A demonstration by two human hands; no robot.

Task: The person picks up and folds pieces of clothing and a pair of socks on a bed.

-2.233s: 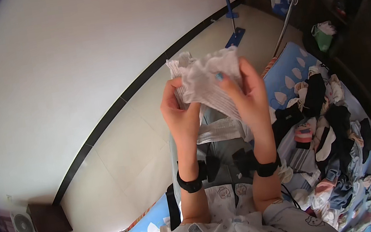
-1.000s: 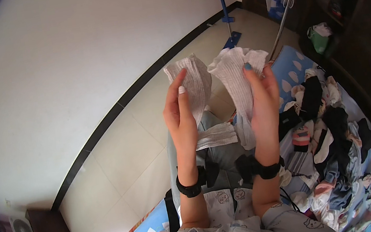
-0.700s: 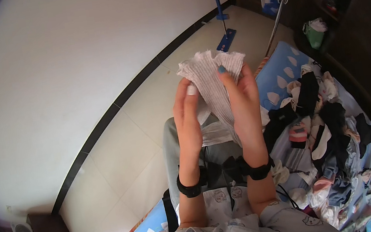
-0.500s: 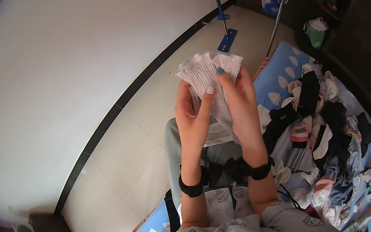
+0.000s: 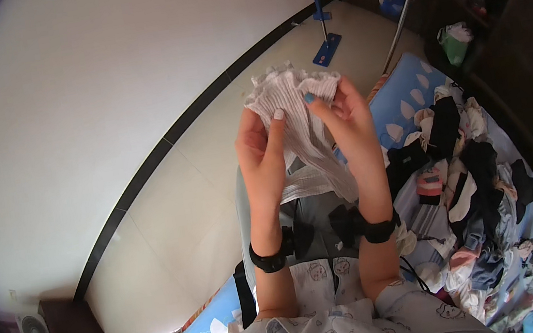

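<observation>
Two pale, ribbed socks (image 5: 292, 104) with frilly cuffs hang above my lap, cuffs uppermost. My left hand (image 5: 259, 143) pinches the left side of the cuffs, its thumb lying on the front. On the other side my right hand (image 5: 349, 119) grips the cuffs in the same way, its blue-nailed thumb in front. The socks' lower parts dangle between my forearms, one foot bending leftward over my grey trousers (image 5: 244, 218). Fingers behind the fabric are partly hidden. Each wrist wears a black strap (image 5: 378, 230) with a dark block on its inner side.
To my right, a heap of mixed socks and small clothes (image 5: 460, 193) covers the blue leaf-patterned bedding (image 5: 401, 101). A blue flat mop (image 5: 327, 50) stands on the tiled floor ahead. A metal pole (image 5: 405, 8) rises past the bed. At the far left is a fan (image 5: 35, 332).
My hands have moved slightly apart, the left one leftward. The cuffs are spread wider, and more of the socks' lower parts shows.
</observation>
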